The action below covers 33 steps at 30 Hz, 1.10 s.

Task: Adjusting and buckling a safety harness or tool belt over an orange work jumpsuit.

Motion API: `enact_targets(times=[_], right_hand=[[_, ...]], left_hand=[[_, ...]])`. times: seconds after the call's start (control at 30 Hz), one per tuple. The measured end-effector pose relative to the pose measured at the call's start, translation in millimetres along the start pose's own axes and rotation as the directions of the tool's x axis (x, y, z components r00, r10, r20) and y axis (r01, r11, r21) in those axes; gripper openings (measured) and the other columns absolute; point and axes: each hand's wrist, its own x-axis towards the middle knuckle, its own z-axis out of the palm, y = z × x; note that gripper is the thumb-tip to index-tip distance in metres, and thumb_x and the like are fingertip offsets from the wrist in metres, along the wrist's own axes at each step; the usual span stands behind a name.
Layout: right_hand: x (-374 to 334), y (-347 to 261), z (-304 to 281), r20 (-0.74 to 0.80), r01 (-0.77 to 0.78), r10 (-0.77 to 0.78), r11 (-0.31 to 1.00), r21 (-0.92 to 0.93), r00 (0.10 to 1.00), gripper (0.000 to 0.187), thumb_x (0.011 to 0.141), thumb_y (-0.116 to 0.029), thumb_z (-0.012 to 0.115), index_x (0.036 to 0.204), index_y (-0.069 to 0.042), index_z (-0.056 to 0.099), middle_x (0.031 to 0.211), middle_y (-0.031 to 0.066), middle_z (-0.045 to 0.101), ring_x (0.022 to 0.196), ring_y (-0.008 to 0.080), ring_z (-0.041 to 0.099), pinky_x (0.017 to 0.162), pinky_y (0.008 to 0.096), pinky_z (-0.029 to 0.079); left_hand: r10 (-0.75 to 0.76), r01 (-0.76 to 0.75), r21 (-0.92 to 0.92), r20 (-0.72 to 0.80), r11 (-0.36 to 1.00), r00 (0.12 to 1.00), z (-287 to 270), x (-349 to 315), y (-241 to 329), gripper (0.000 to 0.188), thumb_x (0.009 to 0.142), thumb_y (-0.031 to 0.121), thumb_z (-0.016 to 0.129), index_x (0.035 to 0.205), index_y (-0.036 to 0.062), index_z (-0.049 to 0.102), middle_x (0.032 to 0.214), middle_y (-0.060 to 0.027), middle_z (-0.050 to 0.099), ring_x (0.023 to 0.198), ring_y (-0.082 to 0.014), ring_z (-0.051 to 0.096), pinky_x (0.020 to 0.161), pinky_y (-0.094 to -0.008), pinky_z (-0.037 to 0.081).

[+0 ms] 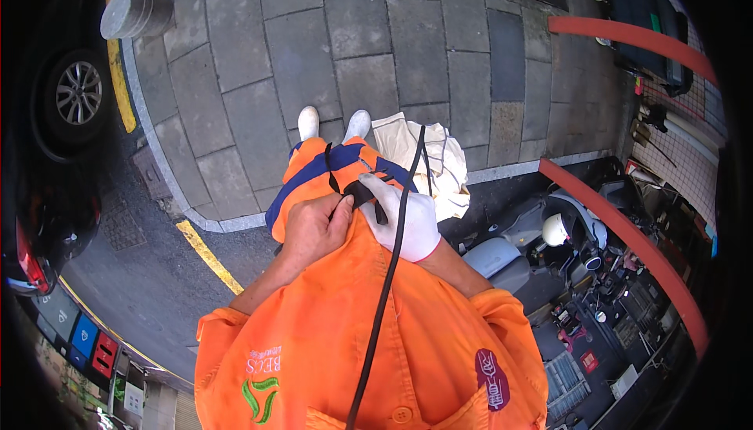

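At the front of my waist, both hands meet on a black strap (360, 192). My bare left hand (312, 224) is closed on it, thumb and fingers pinching near its end. My right hand (403, 217), in a white glove, grips the same strap from the other side, its thumb laid along the top. Part of the strap is hidden by the fingers, and a thin black end hangs beyond them. Around the hands are the hem of my orange jacket (365, 293) and my orange trousers (302, 181) with dark blue bands. A black cord (386, 273) crosses in front of the right hand.
A cream cloth (441, 165) lies crumpled by my white shoes (358, 124) on grey paving. Left are a kerb, a stone bollard (129, 14) and a dark car (47, 116). Right are red rails (627, 234), a parked scooter (541, 234) and assorted items.
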Motion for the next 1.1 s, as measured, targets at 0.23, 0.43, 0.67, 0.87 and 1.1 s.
enact_targets(times=[0.23,0.43,0.67,0.87,1.1], right_hand=[[3.0,2.9,-0.4,-0.044,0.038,-0.034,0.996,0.084,0.998,0.034,0.078,-0.009,0.078,0.110,-0.007,0.066,0.073,0.0068,0.066,0.060,0.0233,0.067,0.053,0.0350,0.050],[1.1,8.1,0.1,-0.041,0.087,-0.083,0.991,0.106,0.996,0.026,0.074,-0.001,0.081,0.097,-0.007,0.072,0.069,0.0053,0.068,0.052,0.0223,0.063,0.049,0.0329,0.049],[-3.8,5.5,3.7,-0.005,-0.007,0.009,0.964,0.266,1.000,0.030,0.077,-0.014,0.085,0.103,-0.006,0.072,0.066,0.0044,0.065,0.053,0.0197,0.063,0.050,0.0309,0.048],[-8.6,-10.0,-7.3,0.173,-0.340,0.299,0.884,0.320,0.939,0.069,0.075,-0.029,0.090,0.132,-0.003,0.062,0.068,0.0062,0.065,0.057,0.0203,0.067,0.055,0.0310,0.052],[-7.4,-8.2,-2.5,0.080,-0.123,0.108,0.967,0.225,0.991,0.024,0.085,-0.010,0.076,0.109,-0.007,0.073,0.078,0.0117,0.069,0.064,0.0262,0.070,0.057,0.0349,0.053]], left_hand=[[-0.099,0.100,0.015,-0.005,0.995,0.995,-3.1,7.5,4.8,0.028,0.096,0.019,0.066,0.076,0.0002,0.065,0.059,-0.0181,0.058,0.050,-0.0306,0.061,0.049,-0.0402,0.045],[-0.238,0.238,0.016,0.081,0.971,0.968,-10.6,7.5,9.4,0.028,0.087,0.014,0.076,0.102,0.0034,0.055,0.066,-0.0034,0.060,0.054,-0.0117,0.058,0.052,-0.0309,0.043],[-0.037,0.054,-0.264,0.066,0.963,0.997,3.0,1.4,-13.7,0.039,0.092,0.010,0.073,0.125,0.0035,0.054,0.089,-0.0012,0.063,0.074,-0.0069,0.060,0.064,-0.0247,0.050],[-0.075,0.092,-0.051,0.260,0.994,0.963,2.4,2.2,-16.8,0.085,0.083,-0.002,0.071,0.158,0.0066,0.032,0.091,-0.0098,0.069,0.079,-0.0170,0.068,0.070,-0.0306,0.054],[-0.089,0.061,0.101,0.295,0.993,0.951,2.2,0.6,2.9,0.084,0.082,0.004,0.072,0.157,0.0064,0.032,0.090,-0.0175,0.070,0.081,-0.0339,0.071,0.073,-0.0378,0.055]])
